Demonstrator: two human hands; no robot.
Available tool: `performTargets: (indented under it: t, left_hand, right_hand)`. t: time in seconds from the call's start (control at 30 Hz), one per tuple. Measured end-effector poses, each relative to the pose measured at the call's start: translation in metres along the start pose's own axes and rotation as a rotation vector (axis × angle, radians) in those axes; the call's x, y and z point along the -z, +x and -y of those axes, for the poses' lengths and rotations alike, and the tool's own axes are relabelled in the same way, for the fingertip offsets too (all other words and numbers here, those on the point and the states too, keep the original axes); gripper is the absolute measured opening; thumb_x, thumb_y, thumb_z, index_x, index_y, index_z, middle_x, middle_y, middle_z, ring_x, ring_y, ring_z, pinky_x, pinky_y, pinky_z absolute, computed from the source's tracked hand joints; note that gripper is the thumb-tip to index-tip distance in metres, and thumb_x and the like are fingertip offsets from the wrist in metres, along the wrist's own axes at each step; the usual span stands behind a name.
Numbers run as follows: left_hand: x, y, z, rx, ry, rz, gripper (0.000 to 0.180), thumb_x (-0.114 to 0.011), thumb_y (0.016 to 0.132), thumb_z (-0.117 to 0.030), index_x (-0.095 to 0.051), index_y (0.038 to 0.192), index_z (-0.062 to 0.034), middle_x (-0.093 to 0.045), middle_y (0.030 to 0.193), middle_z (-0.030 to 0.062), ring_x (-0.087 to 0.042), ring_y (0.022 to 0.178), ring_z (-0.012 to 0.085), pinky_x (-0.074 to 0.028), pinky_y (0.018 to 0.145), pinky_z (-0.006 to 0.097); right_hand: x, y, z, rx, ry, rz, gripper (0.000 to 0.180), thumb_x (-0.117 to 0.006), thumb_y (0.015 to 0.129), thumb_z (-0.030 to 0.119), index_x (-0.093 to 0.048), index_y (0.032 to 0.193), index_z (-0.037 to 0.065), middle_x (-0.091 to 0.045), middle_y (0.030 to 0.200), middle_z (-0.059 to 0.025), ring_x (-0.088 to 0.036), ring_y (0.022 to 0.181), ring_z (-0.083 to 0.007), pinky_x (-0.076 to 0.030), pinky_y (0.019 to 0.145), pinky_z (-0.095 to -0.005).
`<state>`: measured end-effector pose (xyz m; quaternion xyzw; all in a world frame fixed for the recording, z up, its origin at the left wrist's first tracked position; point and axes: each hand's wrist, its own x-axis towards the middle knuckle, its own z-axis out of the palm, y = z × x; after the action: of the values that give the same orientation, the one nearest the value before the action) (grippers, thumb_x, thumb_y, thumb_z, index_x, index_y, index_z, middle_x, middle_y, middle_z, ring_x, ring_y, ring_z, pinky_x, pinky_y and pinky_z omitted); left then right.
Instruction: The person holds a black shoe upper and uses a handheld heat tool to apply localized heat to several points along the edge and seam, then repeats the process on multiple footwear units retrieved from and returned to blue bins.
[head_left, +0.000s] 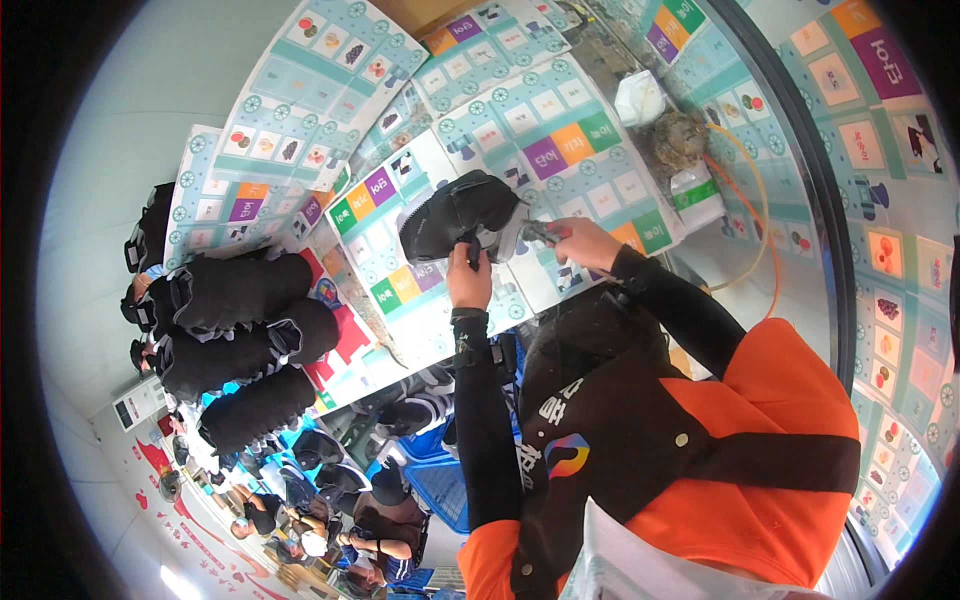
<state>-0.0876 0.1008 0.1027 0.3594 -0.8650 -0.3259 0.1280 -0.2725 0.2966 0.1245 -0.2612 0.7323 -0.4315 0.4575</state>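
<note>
Holding a black shoe (460,215) up over the printed sheets (560,130), the left hand (468,283) has its fingers closed on the lower edge. The right hand (580,242) pinches something small at the shoe's side; I cannot tell what. Stacks of black shoes (235,340) lie left, seemingly done; this one looks mid-work.

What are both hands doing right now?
Left hand: closed on the black shoe.
Right hand: closed on a small dark tool beside the shoe.
</note>
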Motion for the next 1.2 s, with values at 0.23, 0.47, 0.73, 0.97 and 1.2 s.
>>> performTargets:
  t: [0.23,0.47,0.73,0.97,1.2]
  left_hand:
    - [0.091,-0.012,-0.028,0.364,-0.493,0.01,0.037,-0.062,0.097,-0.015,-0.057,0.129,0.0015,-0.067,0.096,0.0083,-0.065,0.075,0.0174,-0.056,0.068,0.032]
    - [0.123,-0.07,-0.018,0.459,-0.899,-0.03,0.031,-0.059,0.097,-0.01,-0.062,0.127,-0.008,-0.066,0.11,0.0072,-0.068,0.086,0.0178,-0.06,0.062,0.031]
    - [0.131,-0.092,-0.017,0.406,-0.949,-0.033,0.028,-0.06,0.098,-0.011,-0.062,0.126,-0.0084,-0.068,0.111,0.0059,-0.069,0.088,0.0177,-0.06,0.061,0.03]
    - [0.15,-0.112,-0.018,0.449,-1.138,-0.144,0.032,-0.061,0.096,-0.008,-0.061,0.127,-0.0056,-0.068,0.114,0.0082,-0.07,0.093,0.0193,-0.06,0.064,0.031]
    - [0.171,-0.114,-0.028,0.399,-0.972,0.004,0.033,-0.062,0.095,-0.006,-0.06,0.128,-0.0033,-0.068,0.116,0.0076,-0.067,0.1,0.0182,-0.057,0.083,0.03]
  right_hand:
    - [0.044,0.02,-0.05,-0.058,-0.454,-0.269,0.036,-0.066,0.086,0.019,-0.051,0.109,-0.004,-0.064,0.092,-0.0253,-0.063,0.087,-0.0412,-0.05,0.076,-0.0507]
    - [0.028,0.022,0.012,0.251,-0.495,-0.29,0.053,-0.063,0.093,0.03,-0.051,0.123,-0.011,-0.057,0.117,-0.0319,-0.055,0.114,-0.0428,-0.045,0.097,-0.0491]
    - [-0.031,0.003,0.103,0.432,-0.077,-0.073,0.06,-0.051,0.101,0.051,-0.068,0.1,-0.007,-0.065,0.092,-0.0298,-0.061,0.091,-0.0463,-0.045,0.079,-0.0488]
    - [-0.048,0.022,0.079,0.51,-0.164,-0.089,0.051,-0.049,0.104,0.041,-0.068,0.094,-0.005,-0.068,0.084,-0.0237,-0.064,0.077,-0.0384,-0.046,0.072,-0.0399]
    - [-0.044,0.017,0.13,0.333,-0.28,-0.055,0.089,-0.048,0.088,0.08,-0.074,0.089,-0.005,-0.071,0.085,-0.0256,-0.069,0.087,-0.0413,-0.053,0.077,-0.0432]
